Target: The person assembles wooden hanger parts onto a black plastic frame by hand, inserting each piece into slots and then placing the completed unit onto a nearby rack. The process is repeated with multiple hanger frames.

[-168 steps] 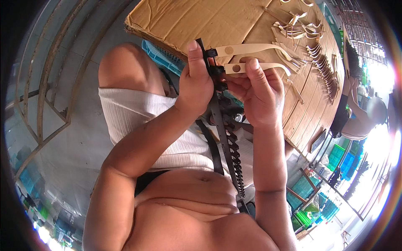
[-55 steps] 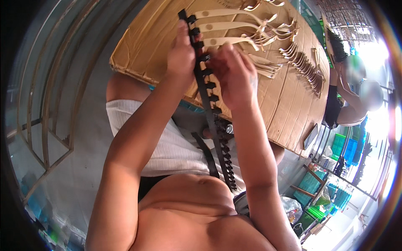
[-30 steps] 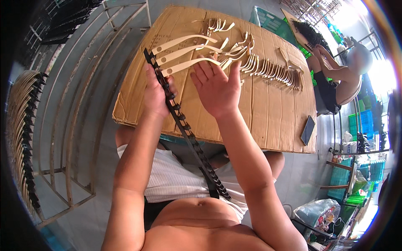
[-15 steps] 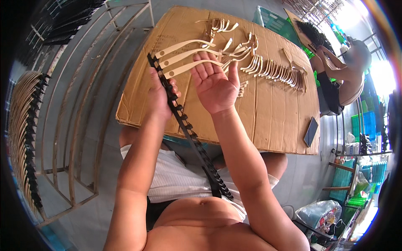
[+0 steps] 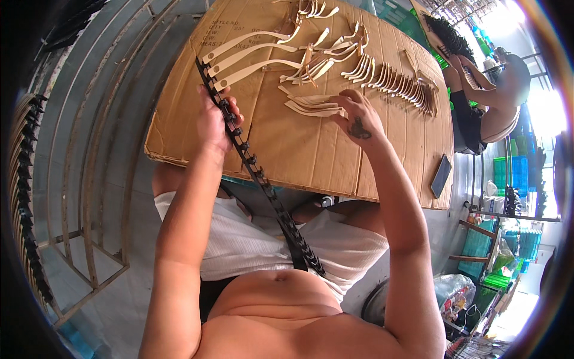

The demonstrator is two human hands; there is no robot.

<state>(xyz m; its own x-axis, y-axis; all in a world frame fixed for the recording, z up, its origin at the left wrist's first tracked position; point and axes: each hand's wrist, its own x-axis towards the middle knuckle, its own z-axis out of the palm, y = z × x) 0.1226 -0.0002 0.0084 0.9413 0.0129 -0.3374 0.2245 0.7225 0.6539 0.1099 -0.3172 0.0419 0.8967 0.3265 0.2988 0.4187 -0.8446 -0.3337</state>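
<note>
My left hand (image 5: 219,121) is closed around the upper part of a long black clip strip (image 5: 254,169), which slants down to my lap. Three cream eyeglass temples (image 5: 254,67) stand out sideways from clips at its top end. Most of the lower clips hold nothing. On the cardboard, a small fan of loose eyeglass temples (image 5: 311,107) lies right of the strip. My right hand (image 5: 362,119) has its thumb and fingers closed at the right-hand ends of this fan, back of the hand up. The exact fingertip contact is partly hidden.
The cardboard-topped table (image 5: 179,128) carries a long row of temples (image 5: 400,87), more small piles and a dark phone (image 5: 441,176). Metal racks (image 5: 89,179) stand at left. Another person (image 5: 499,102) works at the right, beside black strips (image 5: 448,39).
My right hand has turned from palm up beside the clipped temples and moved right to the loose fan, its fingers closing there. The view has shifted slightly; my left hand still grips the strip.
</note>
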